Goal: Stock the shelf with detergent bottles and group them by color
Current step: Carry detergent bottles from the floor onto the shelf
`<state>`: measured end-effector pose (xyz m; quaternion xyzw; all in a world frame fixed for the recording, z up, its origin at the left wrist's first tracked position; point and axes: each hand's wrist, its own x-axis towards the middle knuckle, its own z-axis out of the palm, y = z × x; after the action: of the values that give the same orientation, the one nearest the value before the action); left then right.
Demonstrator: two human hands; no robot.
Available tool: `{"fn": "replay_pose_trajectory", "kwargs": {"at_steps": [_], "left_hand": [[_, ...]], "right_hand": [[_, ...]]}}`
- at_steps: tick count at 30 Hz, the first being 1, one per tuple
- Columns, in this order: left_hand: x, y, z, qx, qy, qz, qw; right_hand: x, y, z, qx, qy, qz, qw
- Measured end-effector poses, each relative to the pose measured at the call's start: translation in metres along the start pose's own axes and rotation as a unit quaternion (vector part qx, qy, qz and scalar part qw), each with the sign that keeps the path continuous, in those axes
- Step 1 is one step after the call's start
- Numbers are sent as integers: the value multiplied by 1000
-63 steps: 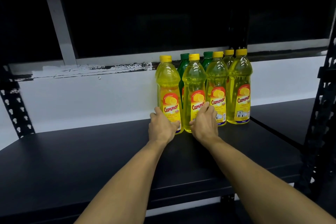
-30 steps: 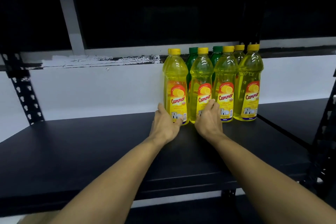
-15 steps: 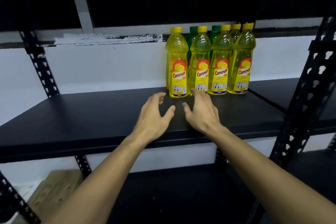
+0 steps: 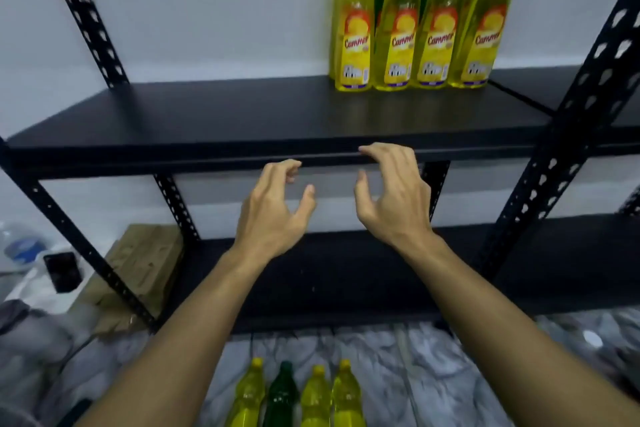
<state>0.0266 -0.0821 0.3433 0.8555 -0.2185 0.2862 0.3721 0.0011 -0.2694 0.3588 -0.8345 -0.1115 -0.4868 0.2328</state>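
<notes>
Several yellow detergent bottles [image 4: 408,31] with red and yellow labels stand in a row at the right of the black shelf board [image 4: 242,111]. Green bottles show only as slivers behind them. My left hand [image 4: 273,211] and my right hand [image 4: 391,198] hover empty in front of the shelf's front edge, fingers loosely curled, palms facing each other. On the floor at the bottom stand three yellow bottles [image 4: 318,395] and one green bottle [image 4: 282,392], below my forearms.
Black perforated uprights [image 4: 568,107] frame the rack; a lower black shelf [image 4: 346,274] sits beneath. A cardboard box [image 4: 138,263] lies at lower left beside a dark phone-like object [image 4: 62,270]. Crumpled grey sheeting [image 4: 433,364] covers the floor.
Both hands let go of the front yellow bottles and drew back off the shelf. The view tilted down, bringing the floor bottles into sight.
</notes>
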Motion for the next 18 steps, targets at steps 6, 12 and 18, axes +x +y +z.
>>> {"fn": "replay_pose_trajectory", "kwargs": {"at_steps": [6,12,18], "left_hand": [[-91,-65,53,64,-206,-148,965],[-189,-130,123,90,-376,-238,891],[-300,-175,183,121,-505,-276,808]], "right_hand": [[-133,23,56,27,-184,67,980],[-275,54,109,6,-376,195,906],[-395,66,137,-64,-558,328,760]]}}
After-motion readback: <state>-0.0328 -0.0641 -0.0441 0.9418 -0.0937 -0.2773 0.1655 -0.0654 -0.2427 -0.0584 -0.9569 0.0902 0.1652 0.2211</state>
